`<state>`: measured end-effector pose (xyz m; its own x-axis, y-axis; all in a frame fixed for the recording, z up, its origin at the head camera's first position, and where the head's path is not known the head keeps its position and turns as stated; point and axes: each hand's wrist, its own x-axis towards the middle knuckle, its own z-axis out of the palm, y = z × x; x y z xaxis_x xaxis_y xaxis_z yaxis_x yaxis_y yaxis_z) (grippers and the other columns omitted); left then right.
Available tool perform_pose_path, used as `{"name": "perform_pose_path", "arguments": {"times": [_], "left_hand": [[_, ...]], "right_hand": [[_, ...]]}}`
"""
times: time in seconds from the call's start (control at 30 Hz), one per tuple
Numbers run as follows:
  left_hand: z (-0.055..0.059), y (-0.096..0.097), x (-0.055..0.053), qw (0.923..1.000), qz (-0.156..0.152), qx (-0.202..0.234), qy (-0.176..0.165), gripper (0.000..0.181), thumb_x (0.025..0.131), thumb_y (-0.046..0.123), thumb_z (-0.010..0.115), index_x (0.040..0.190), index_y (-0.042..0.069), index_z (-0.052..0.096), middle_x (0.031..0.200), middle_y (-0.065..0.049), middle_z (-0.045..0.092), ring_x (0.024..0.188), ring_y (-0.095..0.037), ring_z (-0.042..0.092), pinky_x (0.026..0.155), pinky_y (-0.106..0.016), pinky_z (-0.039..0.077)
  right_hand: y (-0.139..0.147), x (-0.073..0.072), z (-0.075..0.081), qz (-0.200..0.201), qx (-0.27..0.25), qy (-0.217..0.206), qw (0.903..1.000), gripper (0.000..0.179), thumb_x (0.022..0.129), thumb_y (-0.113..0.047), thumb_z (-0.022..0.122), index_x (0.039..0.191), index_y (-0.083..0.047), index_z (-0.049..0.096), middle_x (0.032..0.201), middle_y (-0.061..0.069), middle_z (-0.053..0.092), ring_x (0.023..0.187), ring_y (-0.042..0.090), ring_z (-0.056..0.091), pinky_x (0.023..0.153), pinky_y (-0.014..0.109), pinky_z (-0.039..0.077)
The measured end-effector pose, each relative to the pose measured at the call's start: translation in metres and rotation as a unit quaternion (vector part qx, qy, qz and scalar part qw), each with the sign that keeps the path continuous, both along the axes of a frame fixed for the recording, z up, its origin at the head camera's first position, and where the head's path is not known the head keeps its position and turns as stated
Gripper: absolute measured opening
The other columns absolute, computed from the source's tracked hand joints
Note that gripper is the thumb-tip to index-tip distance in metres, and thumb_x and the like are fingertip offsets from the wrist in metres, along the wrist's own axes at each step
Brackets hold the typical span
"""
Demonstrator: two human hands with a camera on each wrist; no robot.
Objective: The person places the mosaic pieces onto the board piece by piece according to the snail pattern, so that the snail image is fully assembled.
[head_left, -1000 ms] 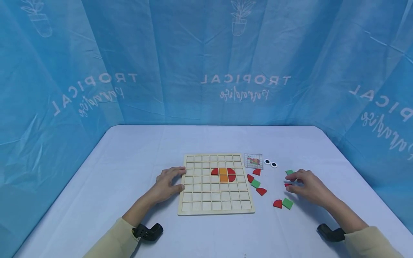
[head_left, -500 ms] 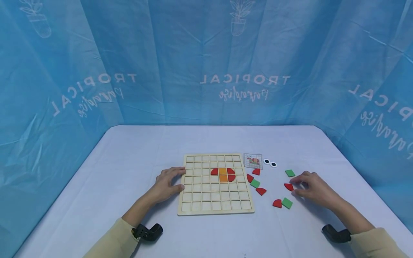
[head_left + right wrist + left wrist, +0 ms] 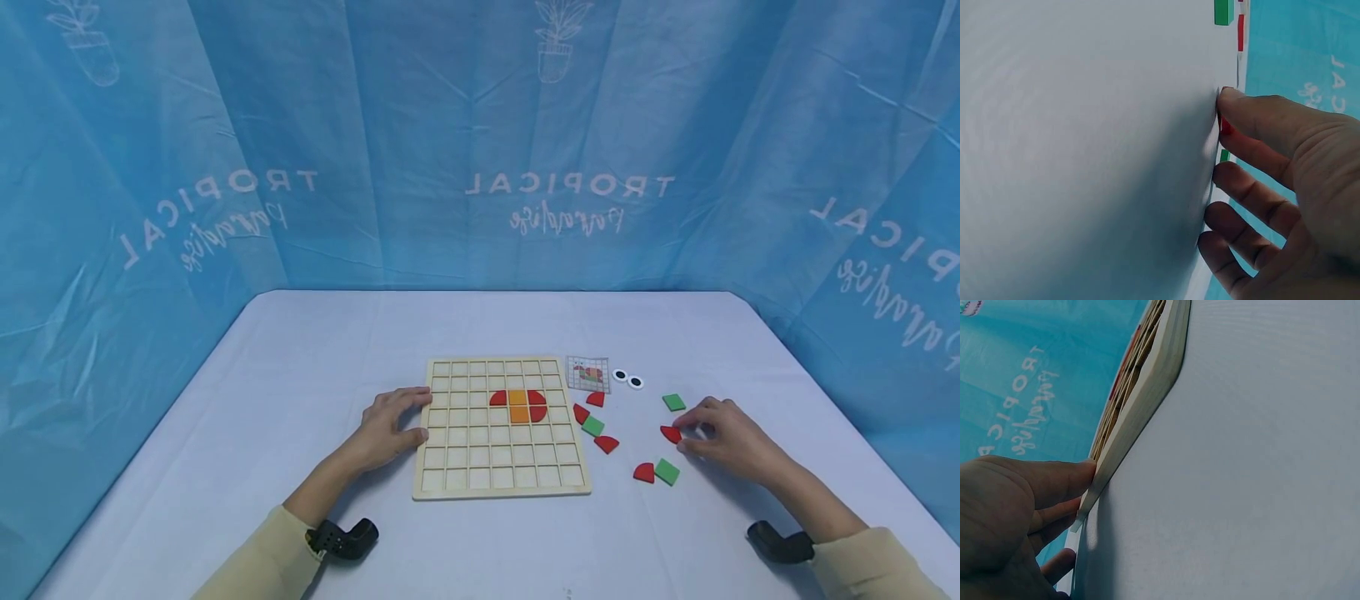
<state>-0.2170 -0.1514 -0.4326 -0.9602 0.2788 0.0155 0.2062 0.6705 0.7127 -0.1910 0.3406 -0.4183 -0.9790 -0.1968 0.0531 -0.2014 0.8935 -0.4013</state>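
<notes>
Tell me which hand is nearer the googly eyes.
Right. The right hand, pinching a red piece, is right of the googly eyes and nearer the person; the left hand is far to their left, touching the board.

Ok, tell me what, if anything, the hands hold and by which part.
The right hand pinches a red quarter-circle tile by the side nearest its palm. The left hand just touches the wooden grid board at its left edge.
</notes>
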Motion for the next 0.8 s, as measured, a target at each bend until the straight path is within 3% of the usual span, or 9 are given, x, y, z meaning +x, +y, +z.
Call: {"name": "perform_pose_path", "arguments": {"times": [0.23, 0.63, 0.8], "left_hand": [[0.001, 0.0, 0.0, 1.0, -0.005, -0.001, 0.003, 0.051, 0.085, 0.016, 0.066, 0.134, 0.01, 0.051, 0.148, -0.005, 0.041, 0.138, -0.033, 0.024, 0.11, -0.058, 0.015], [0.0, 0.0, 0.001, 0.9999, -0.009, 0.002, 0.008, 0.051, 0.085, 0.014, 0.066, 0.133, 0.008, 0.052, 0.148, -0.006, 0.041, 0.138, -0.035, 0.024, 0.111, -0.059, 0.014], [0.0, -0.001, 0.001, 0.9998, -0.014, 0.0, 0.016, 0.051, 0.085, 0.014, 0.066, 0.133, 0.007, 0.052, 0.147, -0.007, 0.042, 0.137, -0.036, 0.025, 0.11, -0.06, 0.015]], "right_hand": [[-0.017, -0.003, 0.011, 0.013, -0.038, -0.009, 0.9992, 0.031, 0.076, -0.025, 0.077, 0.104, -0.014, 0.07, 0.098, 0.002, 0.064, 0.098, 0.022, 0.057, 0.07, 0.022, 0.052], [-0.103, -0.014, 0.025, 0.009, -0.061, -0.014, 0.998, 0.03, 0.076, -0.024, 0.077, 0.105, -0.019, 0.07, 0.107, 0.005, 0.061, 0.104, 0.024, 0.051, 0.079, 0.038, 0.055], [-0.137, -0.022, 0.025, 0.026, -0.074, -0.005, 0.9969, 0.028, 0.078, -0.025, 0.076, 0.105, -0.019, 0.07, 0.121, 0.008, 0.061, 0.12, 0.03, 0.048, 0.091, 0.048, 0.051]]}}
